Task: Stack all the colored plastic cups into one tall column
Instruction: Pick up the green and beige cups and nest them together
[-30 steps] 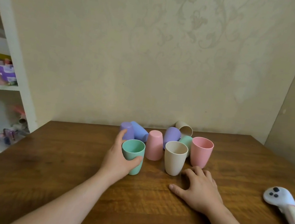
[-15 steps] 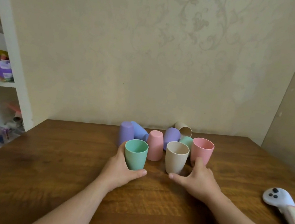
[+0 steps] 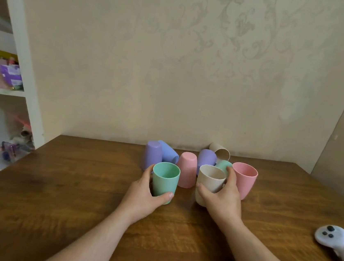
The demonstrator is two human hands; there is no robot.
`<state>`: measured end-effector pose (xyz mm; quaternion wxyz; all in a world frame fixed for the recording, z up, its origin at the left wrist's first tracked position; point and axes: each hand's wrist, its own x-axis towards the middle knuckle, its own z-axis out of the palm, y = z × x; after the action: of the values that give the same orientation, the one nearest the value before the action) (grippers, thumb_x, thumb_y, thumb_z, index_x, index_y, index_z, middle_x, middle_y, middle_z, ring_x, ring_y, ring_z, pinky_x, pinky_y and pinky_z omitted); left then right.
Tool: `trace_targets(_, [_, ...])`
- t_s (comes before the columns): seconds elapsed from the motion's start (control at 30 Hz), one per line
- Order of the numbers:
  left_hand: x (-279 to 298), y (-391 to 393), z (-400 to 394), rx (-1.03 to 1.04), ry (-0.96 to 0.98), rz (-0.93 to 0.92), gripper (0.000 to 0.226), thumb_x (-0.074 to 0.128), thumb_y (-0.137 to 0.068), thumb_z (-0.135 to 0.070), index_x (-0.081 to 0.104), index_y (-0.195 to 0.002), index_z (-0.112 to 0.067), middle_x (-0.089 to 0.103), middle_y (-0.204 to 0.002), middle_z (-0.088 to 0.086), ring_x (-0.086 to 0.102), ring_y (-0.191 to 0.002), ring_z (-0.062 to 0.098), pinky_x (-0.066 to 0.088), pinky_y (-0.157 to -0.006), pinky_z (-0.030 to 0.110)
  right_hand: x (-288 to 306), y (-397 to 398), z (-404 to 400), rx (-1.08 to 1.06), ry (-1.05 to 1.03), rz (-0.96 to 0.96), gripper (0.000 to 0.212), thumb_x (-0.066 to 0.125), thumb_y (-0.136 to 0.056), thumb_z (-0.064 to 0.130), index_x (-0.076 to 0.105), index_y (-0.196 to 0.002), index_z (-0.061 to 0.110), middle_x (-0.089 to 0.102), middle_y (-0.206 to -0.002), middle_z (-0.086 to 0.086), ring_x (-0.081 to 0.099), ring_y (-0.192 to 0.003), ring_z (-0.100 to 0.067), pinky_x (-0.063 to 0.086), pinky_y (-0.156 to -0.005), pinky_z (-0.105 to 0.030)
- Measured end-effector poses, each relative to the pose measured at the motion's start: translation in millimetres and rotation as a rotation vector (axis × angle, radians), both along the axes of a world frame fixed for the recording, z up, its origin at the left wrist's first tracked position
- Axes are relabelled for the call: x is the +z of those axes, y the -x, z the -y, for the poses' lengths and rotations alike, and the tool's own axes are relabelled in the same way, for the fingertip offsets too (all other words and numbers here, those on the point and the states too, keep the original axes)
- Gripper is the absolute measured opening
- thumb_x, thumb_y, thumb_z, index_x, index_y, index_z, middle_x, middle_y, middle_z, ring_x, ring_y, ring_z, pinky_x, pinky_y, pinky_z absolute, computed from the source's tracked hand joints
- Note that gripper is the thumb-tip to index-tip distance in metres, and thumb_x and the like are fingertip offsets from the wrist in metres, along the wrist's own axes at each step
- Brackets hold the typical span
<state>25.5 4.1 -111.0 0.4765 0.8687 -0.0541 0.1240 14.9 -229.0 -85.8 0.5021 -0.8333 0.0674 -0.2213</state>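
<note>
Mint-green plastic fills our left hand [image 3: 144, 193]: we grip the upright green plastic cup [image 3: 165, 180] with the thumb across its front near the base and the fingers curled round its far side, mouth up, its base at the dark wooden table [image 3: 72, 205] — whether it rests there or is just lifted we cannot tell. Our right hand [image 3: 223, 197] closes on the upright beige plastic cup [image 3: 209, 180], thumb across its lower front, fingers wrapped round the right side up to the rim. That cup stands just right of the green one, with a gap between them.

Behind those two the rest of the cups crowd near the wall. An upside-down pink plastic cup [image 3: 187, 169] stands between and behind the held pair. To its left an upside-down lilac plastic cup [image 3: 153, 155] stands with a blue plastic cup [image 3: 169, 153] leaning tilted against it. To the right of the pink one a second purple plastic cup [image 3: 206, 160] sits bottom up, and behind it a tan plastic cup [image 3: 220, 153] lies on its side with its mouth toward us. A small green cup [image 3: 223, 165] lies just behind our right fingers, partly hidden. An upright pink plastic cup [image 3: 244, 179] — mouth open upward — stands just beside our right hand.

Well apart, at the table's right edge, lies a white handheld controller [image 3: 334, 241] with dark buttons. A white shelf unit [image 3: 13, 69] with cluttered things stands at the left.
</note>
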Motion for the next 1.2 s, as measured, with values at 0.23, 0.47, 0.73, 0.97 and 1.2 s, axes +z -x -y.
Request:
trace_targets(0.23, [0.6,2.4,1.0,-0.006,0.013,0.034,0.096,0.092,-0.072,-0.051,0.042,-0.154,-0.05,0.063,-0.143,-0.022,0.061,-0.128,0.006,0.052,-0.106,0.031,82.3,-20.1,-30.6,0.173,-0.357,0.076,0.092,0.086,-0.071,0.055,0.047,-0.15,0.025,0.067,-0.132,0.005,0.07,-0.115,-0.017,0.061,-0.097,-0.044])
trace_targets(0.47, [2.4,2.3,0.1,-0.023,0.035,0.025,0.091,0.092,-0.074,-0.054,0.041,-0.149,-0.059,0.061,-0.142,-0.022,0.06,-0.129,0.007,0.055,-0.107,0.037,74.0,-21.9,-69.8,0.359,-0.056,0.055,0.095,0.091,-0.074,0.043,0.041,-0.155,0.039,0.065,-0.123,0.017,0.067,-0.113,-0.003,0.059,-0.094,-0.028])
trace_targets(0.73, [-1.1,0.2,-1.3,-0.017,0.083,0.011,0.097,0.093,-0.063,-0.051,0.044,-0.147,-0.059,0.072,-0.135,-0.018,0.07,-0.121,0.009,0.061,-0.101,0.039,24.3,-16.4,-78.4,0.433,-0.046,-0.019,0.099,0.093,-0.074,0.045,0.037,-0.156,0.039,0.06,-0.137,0.019,0.061,-0.126,-0.004,0.054,-0.106,-0.033])
trace_targets(0.97, [-2.6,-2.0,-1.1,-0.02,0.064,-0.015,0.096,0.093,-0.068,-0.05,0.043,-0.15,-0.051,0.069,-0.138,-0.015,0.068,-0.125,0.016,0.059,-0.103,0.042,32.5,-21.1,-77.2,0.473,0.005,-0.077,0.094,0.086,-0.074,0.042,0.036,-0.154,0.038,0.062,-0.132,0.015,0.062,-0.125,-0.012,0.057,-0.103,-0.038])
trace_targets(1.2, [1.0,0.0,-0.4,-0.046,0.114,-0.034,0.112,0.09,-0.078,-0.042,0.022,-0.166,-0.053,0.061,-0.145,-0.02,0.062,-0.129,0.01,0.052,-0.1,0.027,33.3,-20.7,-67.6,0.532,0.062,-0.094,0.105,0.093,-0.076,0.04,0.028,-0.157,0.042,0.06,-0.138,0.019,0.059,-0.129,-0.006,0.053,-0.097,-0.021])
